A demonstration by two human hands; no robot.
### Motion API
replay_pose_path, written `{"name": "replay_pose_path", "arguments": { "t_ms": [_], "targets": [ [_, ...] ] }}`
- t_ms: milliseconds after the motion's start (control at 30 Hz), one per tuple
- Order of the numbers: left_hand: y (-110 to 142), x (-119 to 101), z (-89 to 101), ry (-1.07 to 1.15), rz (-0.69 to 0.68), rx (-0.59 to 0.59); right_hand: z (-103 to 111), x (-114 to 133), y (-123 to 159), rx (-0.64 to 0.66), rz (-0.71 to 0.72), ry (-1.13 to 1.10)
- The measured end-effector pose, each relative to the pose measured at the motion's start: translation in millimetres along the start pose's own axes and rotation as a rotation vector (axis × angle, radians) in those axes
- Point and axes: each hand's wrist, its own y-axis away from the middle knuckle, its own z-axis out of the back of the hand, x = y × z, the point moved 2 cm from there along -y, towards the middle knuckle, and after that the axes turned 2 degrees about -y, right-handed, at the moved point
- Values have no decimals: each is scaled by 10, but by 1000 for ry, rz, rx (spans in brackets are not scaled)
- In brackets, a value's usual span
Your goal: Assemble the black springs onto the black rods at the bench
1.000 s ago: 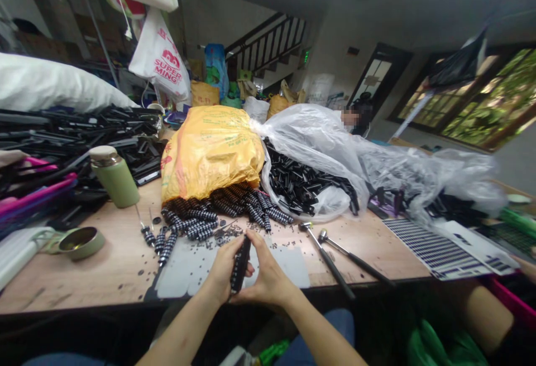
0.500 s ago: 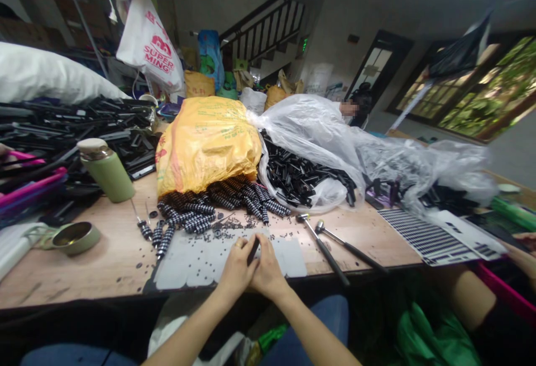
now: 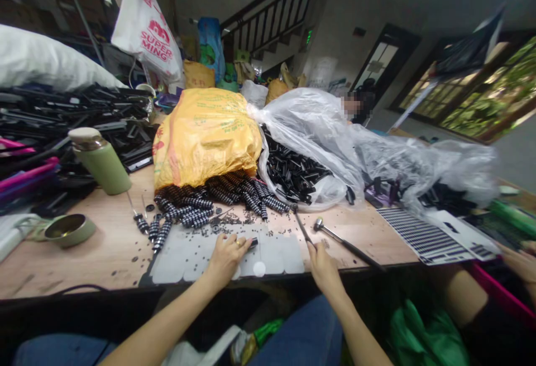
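Observation:
My left hand is closed over a small black plastic piece, resting low over the pale grey mat. One end of the piece sticks out past my thumb and fingers; the rest is hidden. My right hand grips the handle of a hammer, whose head points away from me near the clear bag. A second hammer lies on the table just to the right of that hand. Tiny dark bits are scattered over the mat and the wood behind it.
A yellow sack stands over ribbed black-and-white stacks. Beside it, a clear plastic bag holds many black pieces. At left are a green flask and a cup. A striped sheet and another person's arm are at right.
My hands, earlier together around the black piece, have parted. The left lowered the piece to the mat; the right let go of it, moved right and took hold of the nearer hammer.

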Motion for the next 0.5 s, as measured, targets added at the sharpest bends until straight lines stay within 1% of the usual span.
{"name": "replay_pose_path", "arguments": {
  "t_ms": [100,133,167,233,300,400,500],
  "targets": [
    [-5,27,-22,17,8,-3,-83,246,383,30,172,-223],
    [-3,35,-29,21,13,-6,-112,306,492,54,208,-260],
    [0,38,-36,24,17,-7,-134,352,577,83,226,-273],
    [8,26,-51,27,27,2,-128,410,671,119,215,-251],
    [18,-24,-73,22,40,29,-22,469,692,88,198,-297],
    [44,-159,-99,15,56,52,259,636,713,2,219,-483],
    [85,-297,-109,28,39,59,480,862,799,9,280,-640]
  ]
}}
